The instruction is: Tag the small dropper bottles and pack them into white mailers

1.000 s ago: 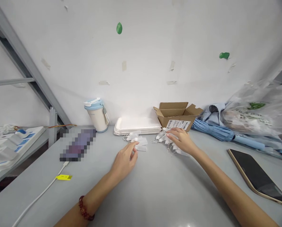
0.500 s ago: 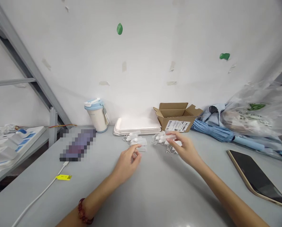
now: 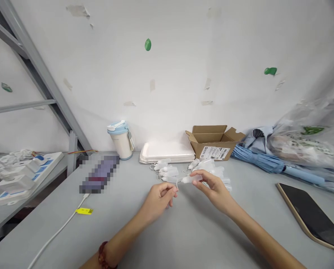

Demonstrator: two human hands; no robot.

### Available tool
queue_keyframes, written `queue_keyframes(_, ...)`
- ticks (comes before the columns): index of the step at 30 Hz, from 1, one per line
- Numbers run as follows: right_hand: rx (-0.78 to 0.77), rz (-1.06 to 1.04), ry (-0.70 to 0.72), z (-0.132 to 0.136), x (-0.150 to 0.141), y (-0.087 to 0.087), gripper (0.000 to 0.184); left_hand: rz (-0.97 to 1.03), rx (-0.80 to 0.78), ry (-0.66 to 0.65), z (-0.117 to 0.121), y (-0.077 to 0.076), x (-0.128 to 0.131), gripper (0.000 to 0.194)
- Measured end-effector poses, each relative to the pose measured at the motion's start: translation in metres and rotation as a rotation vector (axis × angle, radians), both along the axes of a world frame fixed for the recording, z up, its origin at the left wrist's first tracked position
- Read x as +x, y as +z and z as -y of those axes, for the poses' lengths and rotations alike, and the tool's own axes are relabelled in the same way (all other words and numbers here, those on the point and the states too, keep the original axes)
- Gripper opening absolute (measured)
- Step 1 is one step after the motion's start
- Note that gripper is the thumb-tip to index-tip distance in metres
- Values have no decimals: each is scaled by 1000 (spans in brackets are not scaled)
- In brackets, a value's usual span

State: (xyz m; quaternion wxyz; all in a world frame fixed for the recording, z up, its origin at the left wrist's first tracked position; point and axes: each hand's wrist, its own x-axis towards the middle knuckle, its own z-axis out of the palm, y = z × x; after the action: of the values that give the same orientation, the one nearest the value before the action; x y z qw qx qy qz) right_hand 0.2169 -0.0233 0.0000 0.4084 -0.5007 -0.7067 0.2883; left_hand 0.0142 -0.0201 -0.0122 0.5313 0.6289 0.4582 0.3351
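My right hand (image 3: 211,186) pinches a small translucent white plastic tube (image 3: 189,179) by its right end, above the grey table (image 3: 200,235). A thin white cord (image 3: 178,182) comes off the tube's left end. My left hand (image 3: 160,200) is closed, thumb and fingertips together on that cord. Behind my left hand lies a small group of similar tubes (image 3: 168,172) with cord loops. More tubes (image 3: 208,164) lie in a pile behind my right hand, which partly hides them.
At the back stand a stack of white padded envelopes (image 3: 168,151), an open cardboard box (image 3: 214,147) and a white-and-blue cup (image 3: 121,141). A blurred-out device (image 3: 101,175) with a charging cable (image 3: 57,228) lies left. On the right are a phone (image 3: 309,215), a blue umbrella (image 3: 259,158) and plastic bags (image 3: 301,138).
My right hand has brought a tube left, away from the pile. My left hand has moved from the left group to that tube's cord and closed on it. The view has shifted slightly.
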Motion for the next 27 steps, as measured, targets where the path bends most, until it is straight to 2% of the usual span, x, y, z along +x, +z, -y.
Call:
queue_keyframes(5, -23, -61, -9, -2, 1, -1, 24, -16, 24, -19, 4, 0, 0, 26)
queue_keyframes(11, -105, -134, 31, 0, 1, 1, 24, 78, -34, 67, 3, 3, 2, 29)
queue_keyframes(16, -135, -167, 70, 2, -2, 0, 22, 137, -60, 50, 5, 4, 1, 30)
queue_keyframes(27, -170, -233, 99, 2, 0, 3, 24, 138, -63, 81, 7, 10, -1, 27)
